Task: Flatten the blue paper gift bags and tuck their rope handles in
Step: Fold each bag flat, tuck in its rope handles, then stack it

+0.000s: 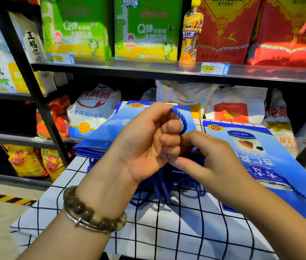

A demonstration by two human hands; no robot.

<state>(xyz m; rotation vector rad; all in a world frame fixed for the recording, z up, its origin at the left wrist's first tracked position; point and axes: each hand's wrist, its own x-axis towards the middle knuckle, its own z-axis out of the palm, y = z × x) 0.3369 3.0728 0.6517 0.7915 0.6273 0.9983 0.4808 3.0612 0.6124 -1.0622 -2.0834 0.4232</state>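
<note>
A stack of flat blue paper gift bags (114,126) lies at the far middle of the table, mouths toward me. My left hand (148,141) is raised over it, fingers curled round a loop of blue rope handle (181,119). My right hand (208,156) sits just right of it, fingers curled and pinching the rope near my left fingertips. More blue rope handles (159,186) hang tangled below my hands. Another flat blue bag (272,158) lies at the right with its rope handle (287,186) lying across its face.
The table wears a white cloth with a dark grid (167,222). Black metal shelves (148,69) stand close behind with rice and flour sacks, green and red packages and an orange drink bottle (190,32). Floor with yellow-black hazard tape (2,197) lies left.
</note>
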